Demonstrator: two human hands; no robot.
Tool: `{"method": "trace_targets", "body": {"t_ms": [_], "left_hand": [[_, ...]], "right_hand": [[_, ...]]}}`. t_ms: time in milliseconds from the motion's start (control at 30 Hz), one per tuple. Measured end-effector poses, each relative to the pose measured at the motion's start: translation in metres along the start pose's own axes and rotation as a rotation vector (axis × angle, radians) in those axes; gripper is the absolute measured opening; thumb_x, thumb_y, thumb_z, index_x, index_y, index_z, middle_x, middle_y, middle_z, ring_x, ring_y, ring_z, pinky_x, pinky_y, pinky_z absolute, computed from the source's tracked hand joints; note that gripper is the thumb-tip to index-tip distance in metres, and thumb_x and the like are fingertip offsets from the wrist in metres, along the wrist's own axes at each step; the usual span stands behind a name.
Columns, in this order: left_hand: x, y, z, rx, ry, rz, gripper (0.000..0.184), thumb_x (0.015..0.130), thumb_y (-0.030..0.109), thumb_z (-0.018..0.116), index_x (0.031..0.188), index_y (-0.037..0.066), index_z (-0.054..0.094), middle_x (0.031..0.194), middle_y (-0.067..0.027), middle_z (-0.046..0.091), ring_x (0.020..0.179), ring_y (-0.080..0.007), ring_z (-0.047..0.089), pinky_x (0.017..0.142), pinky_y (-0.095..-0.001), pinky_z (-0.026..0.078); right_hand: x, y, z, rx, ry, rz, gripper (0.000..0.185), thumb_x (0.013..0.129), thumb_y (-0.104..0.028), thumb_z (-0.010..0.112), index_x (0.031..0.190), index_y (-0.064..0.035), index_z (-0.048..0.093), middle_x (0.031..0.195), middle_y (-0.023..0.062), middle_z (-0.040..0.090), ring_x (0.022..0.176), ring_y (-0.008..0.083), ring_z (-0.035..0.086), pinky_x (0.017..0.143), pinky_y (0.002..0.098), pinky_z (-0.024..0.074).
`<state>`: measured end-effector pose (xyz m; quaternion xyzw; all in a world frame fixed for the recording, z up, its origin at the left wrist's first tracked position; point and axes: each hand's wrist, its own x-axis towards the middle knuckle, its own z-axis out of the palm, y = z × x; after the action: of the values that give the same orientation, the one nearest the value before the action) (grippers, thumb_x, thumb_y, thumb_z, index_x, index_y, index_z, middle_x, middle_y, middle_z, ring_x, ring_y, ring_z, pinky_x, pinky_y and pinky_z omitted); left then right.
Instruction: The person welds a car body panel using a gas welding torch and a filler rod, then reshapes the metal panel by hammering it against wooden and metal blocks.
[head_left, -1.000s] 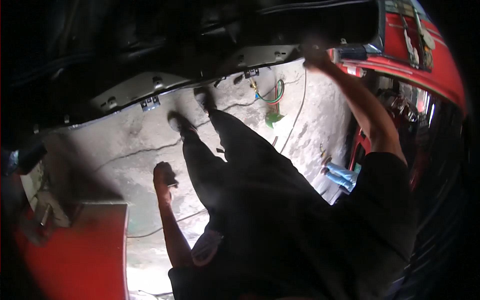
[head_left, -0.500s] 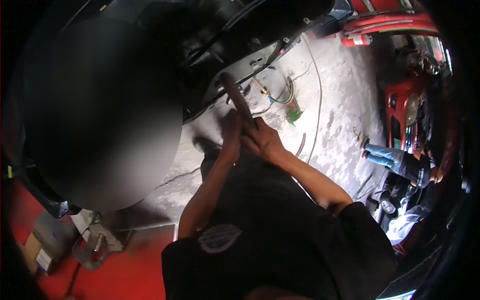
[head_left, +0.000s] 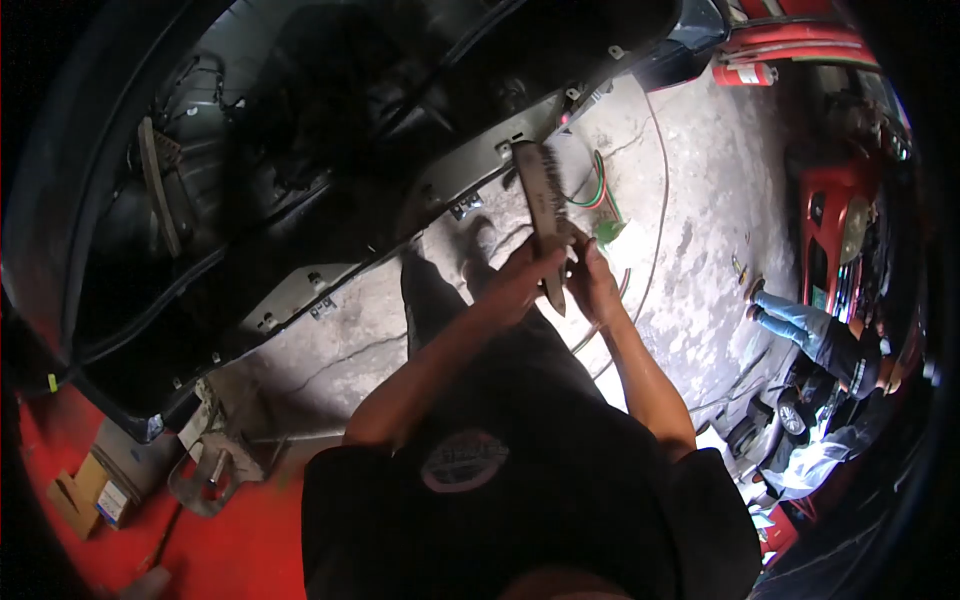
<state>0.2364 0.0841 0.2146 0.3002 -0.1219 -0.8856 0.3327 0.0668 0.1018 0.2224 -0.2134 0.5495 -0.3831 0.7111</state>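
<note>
A wire brush (head_left: 541, 195) with a worn wooden back and dark bristles along its right side stands nearly upright in front of me. My left hand (head_left: 522, 284) is closed around its lower part, the thumb lying across the wood and the handle's tip poking out below. Close against the bristle side, my right hand (head_left: 597, 283) has its fingers bent together; what they pinch, if anything, I cannot make out. Beyond the brush head runs the lower edge of a dark car body opening (head_left: 440, 215), with small metal brackets (head_left: 466, 206) along it.
A green-and-red hose (head_left: 600, 185) and a green object (head_left: 608, 232) lie on the concrete floor (head_left: 690, 200). A fire extinguisher (head_left: 745, 75) is at upper right. Another person (head_left: 820, 335) stands near a red car (head_left: 835, 215). Cardboard boxes (head_left: 95, 490) sit at lower left.
The brush has moved right, away from the car's edge, and turned so its bristles show. My left hand now grips the handle, and my right hand has shifted right. The view has swung slightly.
</note>
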Motion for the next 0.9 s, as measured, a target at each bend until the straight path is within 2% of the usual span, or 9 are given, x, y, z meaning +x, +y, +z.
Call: {"method": "trace_targets", "body": {"t_ms": [33, 133, 167, 233, 333, 500, 600, 800, 900], "left_hand": [[-0.002, 0.011, 0.004, 0.053, -0.055, -0.045, 0.050, 0.101, 0.031, 0.059, 0.142, 0.009, 0.041, 0.123, -0.0053, 0.056, 0.109, -0.0151, 0.057, 0.080, -0.0345, 0.056], [-0.012, 0.054, 0.025, 0.091, 0.008, -0.155, 0.049, 0.102, 0.034, 0.057, 0.140, 0.007, 0.042, 0.124, -0.0064, 0.055, 0.108, -0.0155, 0.057, 0.082, -0.0326, 0.054], [0.004, 0.046, -0.007, 0.238, 0.058, -0.060, 0.045, 0.101, 0.035, 0.058, 0.133, 0.007, 0.044, 0.110, -0.0057, 0.056, 0.094, -0.0144, 0.056, 0.070, -0.0312, 0.049], [0.037, 0.031, -0.070, 0.554, 0.200, 0.105, 0.039, 0.101, 0.037, 0.059, 0.119, 0.005, 0.046, 0.084, -0.0045, 0.059, 0.066, -0.0120, 0.054, 0.045, -0.0283, 0.041], [0.064, 0.081, -0.095, 0.581, 0.344, -0.112, 0.032, 0.100, 0.034, 0.060, 0.109, 0.007, 0.047, 0.072, -0.0026, 0.054, 0.044, -0.0092, 0.041, 0.039, -0.0290, 0.034], [0.162, 0.105, -0.106, 0.967, 0.260, 0.574, 0.033, 0.100, 0.026, 0.061, 0.124, 0.004, 0.058, 0.082, -0.0091, 0.063, 0.068, -0.0176, 0.062, 0.063, -0.0311, 0.051], [0.189, 0.090, -0.120, 1.203, 0.139, 0.674, 0.036, 0.100, 0.024, 0.061, 0.128, 0.001, 0.061, 0.097, -0.0131, 0.069, 0.089, -0.0227, 0.067, 0.079, -0.0337, 0.053], [0.215, 0.091, -0.122, 1.090, 0.160, 0.678, 0.036, 0.100, 0.026, 0.060, 0.127, 0.001, 0.064, 0.102, -0.0157, 0.072, 0.081, -0.0198, 0.066, 0.076, -0.0347, 0.053], [0.246, 0.127, -0.132, 0.958, -0.042, 0.161, 0.035, 0.101, 0.026, 0.057, 0.124, 0.001, 0.065, 0.102, -0.0132, 0.071, 0.086, -0.0174, 0.064, 0.075, -0.0345, 0.051]], "right_hand": [[0.003, -0.014, 0.008, -0.116, 0.012, -0.057, 0.053, 0.101, -0.032, 0.052, 0.148, -0.0103, 0.044, 0.105, 0.0020, 0.060, 0.080, 0.0108, 0.055, 0.074, 0.0310, 0.0536], [0.020, 0.000, -0.010, -0.071, 0.068, 0.027, 0.063, 0.101, -0.035, 0.055, 0.151, -0.0028, 0.034, 0.119, 0.0116, 0.061, 0.101, 0.0219, 0.063, 0.076, 0.0321, 0.0593], [0.023, 0.009, -0.016, 0.013, 0.151, 0.063, 0.057, 0.099, -0.023, 0.056, 0.149, -0.0073, 0.037, 0.103, 0.0095, 0.061, 0.080, 0.0150, 0.063, 0.060, 0.0270, 0.0596], [0.022, 0.015, -0.012, 0.087, 0.272, 0.109, 0.056, 0.098, -0.023, 0.058, 0.148, -0.0097, 0.039, 0.098, 0.0088, 0.059, 0.073, 0.0136, 0.060, 0.058, 0.0290, 0.0599], [0.009, 0.029, -0.004, 0.199, 0.358, 0.145, 0.056, 0.096, -0.024, 0.062, 0.146, -0.0109, 0.041, 0.095, 0.0097, 0.060, 0.065, 0.0132, 0.059, 0.054, 0.0298, 0.0589], [-0.011, 0.051, 0.032, 0.182, 0.411, 0.177, 0.063, 0.095, -0.026, 0.062, 0.151, -0.0105, 0.037, 0.094, 0.0091, 0.061, 0.067, 0.0131, 0.058, 0.053, 0.0294, 0.0576], [-0.022, 0.057, 0.054, 0.158, 0.427, 0.188, 0.064, 0.094, -0.023, 0.061, 0.152, -0.0079, 0.037, 0.091, 0.0087, 0.061, 0.067, 0.0132, 0.058, 0.052, 0.0287, 0.0565], [-0.036, 0.066, 0.057, 0.124, 0.456, 0.263, 0.064, 0.093, -0.022, 0.060, 0.151, -0.0054, 0.038, 0.088, 0.0078, 0.061, 0.064, 0.0138, 0.057, 0.050, 0.0275, 0.0539], [-0.046, 0.059, 0.046, 0.111, 0.520, 0.253, 0.063, 0.093, -0.022, 0.061, 0.150, -0.0062, 0.039, 0.088, 0.0068, 0.060, 0.064, 0.0122, 0.055, 0.050, 0.0261, 0.0508]]}}
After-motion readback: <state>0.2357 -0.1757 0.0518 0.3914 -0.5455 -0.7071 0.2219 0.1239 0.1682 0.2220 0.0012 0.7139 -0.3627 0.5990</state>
